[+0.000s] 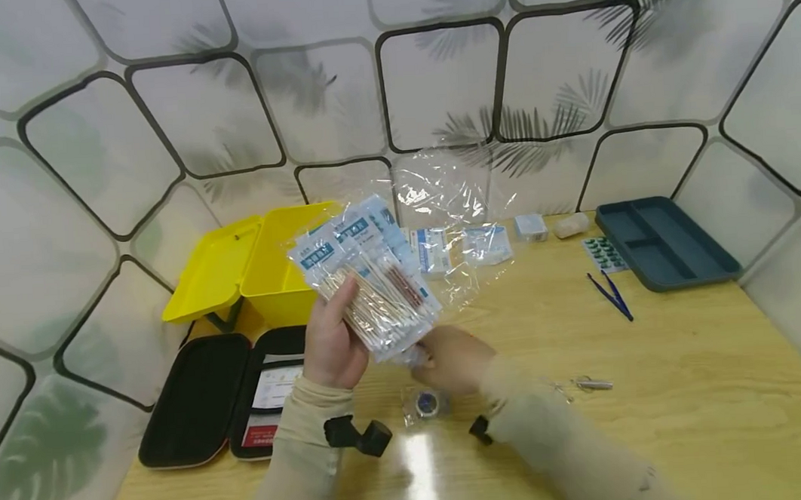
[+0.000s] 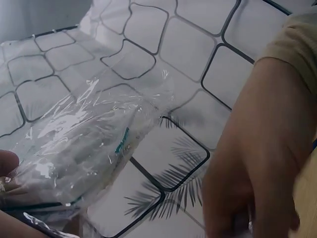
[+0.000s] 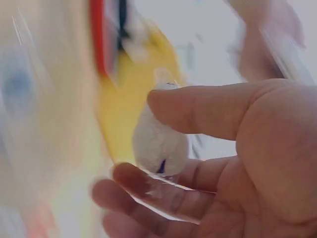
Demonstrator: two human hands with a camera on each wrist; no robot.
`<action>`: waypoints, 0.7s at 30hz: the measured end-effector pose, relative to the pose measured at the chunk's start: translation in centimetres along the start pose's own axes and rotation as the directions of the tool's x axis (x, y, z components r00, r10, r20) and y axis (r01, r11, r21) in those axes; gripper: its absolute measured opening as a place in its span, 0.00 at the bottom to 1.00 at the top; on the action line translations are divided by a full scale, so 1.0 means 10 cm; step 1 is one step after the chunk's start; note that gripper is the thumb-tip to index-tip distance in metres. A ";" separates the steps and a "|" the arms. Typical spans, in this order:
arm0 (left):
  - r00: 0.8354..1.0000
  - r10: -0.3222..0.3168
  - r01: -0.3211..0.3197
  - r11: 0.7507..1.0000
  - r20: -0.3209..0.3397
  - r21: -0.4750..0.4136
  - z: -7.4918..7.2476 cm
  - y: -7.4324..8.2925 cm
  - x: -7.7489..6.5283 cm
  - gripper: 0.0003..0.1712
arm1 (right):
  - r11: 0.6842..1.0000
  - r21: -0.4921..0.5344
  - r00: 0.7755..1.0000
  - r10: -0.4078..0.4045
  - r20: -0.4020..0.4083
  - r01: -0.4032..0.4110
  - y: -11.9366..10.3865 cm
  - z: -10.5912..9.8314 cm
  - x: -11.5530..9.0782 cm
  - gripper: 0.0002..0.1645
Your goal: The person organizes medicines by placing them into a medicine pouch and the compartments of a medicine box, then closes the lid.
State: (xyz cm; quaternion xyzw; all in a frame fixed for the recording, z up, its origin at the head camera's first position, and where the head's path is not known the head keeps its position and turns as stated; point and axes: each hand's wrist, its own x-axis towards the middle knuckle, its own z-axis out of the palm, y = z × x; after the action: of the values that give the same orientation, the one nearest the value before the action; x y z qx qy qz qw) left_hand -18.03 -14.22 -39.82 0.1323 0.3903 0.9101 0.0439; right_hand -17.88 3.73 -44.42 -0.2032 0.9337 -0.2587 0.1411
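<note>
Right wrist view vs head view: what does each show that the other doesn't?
Only right wrist: the palm side of the right hand, and the dark mark on the small white item held by its fingers.

Only head: the dark tray, blue tweezers and green blister pack.

Both: the right hand, the left hand, and yellow, clearly the yellow box in head, blurred in right wrist.

Clear blue-labelled swab pkts (image 1: 379, 300) are held tilted in L hand (image 1: 337, 342), & whitish wad (image 3: 161, 144) is pinched in R hand (image 1: 457, 359).
</note>
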 end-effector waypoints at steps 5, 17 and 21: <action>0.999 -0.036 0.036 0.998 0.002 0.048 0.04 -0.02 -0.01 0.25 | 0.927 0.355 0.935 0.223 -0.276 -0.116 0.84 -0.73 -0.32 0.32; 0.979 -0.194 0.203 0.963 -0.069 0.179 0.06 -0.27 0.02 0.23 | 0.834 0.476 0.546 0.270 -0.793 0.279 0.89 -1.20 -0.84 0.28; 0.976 -0.215 0.216 0.955 -0.026 0.205 0.06 -0.30 -0.01 0.26 | 0.926 0.345 0.676 0.156 -0.720 0.154 0.80 -1.18 -0.91 0.29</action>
State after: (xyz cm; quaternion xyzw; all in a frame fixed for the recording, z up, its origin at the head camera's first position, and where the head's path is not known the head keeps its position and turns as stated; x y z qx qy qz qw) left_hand -17.87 -11.71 -41.61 0.0914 0.4949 0.8546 0.1281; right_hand -16.75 19.15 -37.56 -0.0501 0.8427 -0.4930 -0.2103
